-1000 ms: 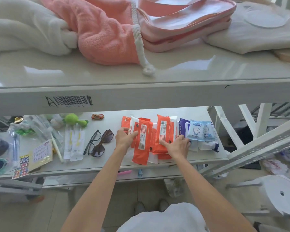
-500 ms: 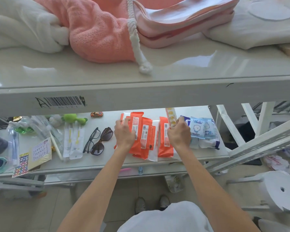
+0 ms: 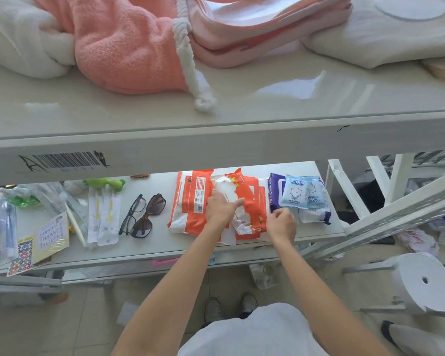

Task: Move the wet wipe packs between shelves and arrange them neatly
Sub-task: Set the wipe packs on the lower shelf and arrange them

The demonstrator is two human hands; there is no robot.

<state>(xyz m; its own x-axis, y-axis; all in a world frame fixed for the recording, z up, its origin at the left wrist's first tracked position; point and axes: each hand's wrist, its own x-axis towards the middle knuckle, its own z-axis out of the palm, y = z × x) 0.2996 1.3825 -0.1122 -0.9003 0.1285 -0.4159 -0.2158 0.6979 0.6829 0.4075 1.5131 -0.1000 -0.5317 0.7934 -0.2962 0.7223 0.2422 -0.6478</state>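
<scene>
Several orange-and-white wet wipe packs (image 3: 190, 201) lie overlapping on the lower shelf (image 3: 165, 242), right of centre. One pack with a white printed front (image 3: 225, 187) lies face-up on top of them. My left hand (image 3: 220, 209) rests on this pile with its fingers stretched towards the right. My right hand (image 3: 280, 224) sits at the pile's right edge, fingers curled downward; what they touch is hidden. To the right, small light-blue wipe packs (image 3: 302, 194) lie on purple-and-white packs (image 3: 274, 191).
Sunglasses (image 3: 149, 214) and black glasses (image 3: 131, 214) lie left of the packs, beyond them sachets, a green toy (image 3: 106, 183) and stickers. The upper shelf (image 3: 242, 109) holds a pink towel (image 3: 129, 47) and white cloths. A slanted white frame (image 3: 396, 214) and a white roll (image 3: 427, 281) are at right.
Both hands gathered the orange packs together, then one pack turned face-up on top. My right hand let go and drew back to the pile's right edge; my left hand moved onto the middle.
</scene>
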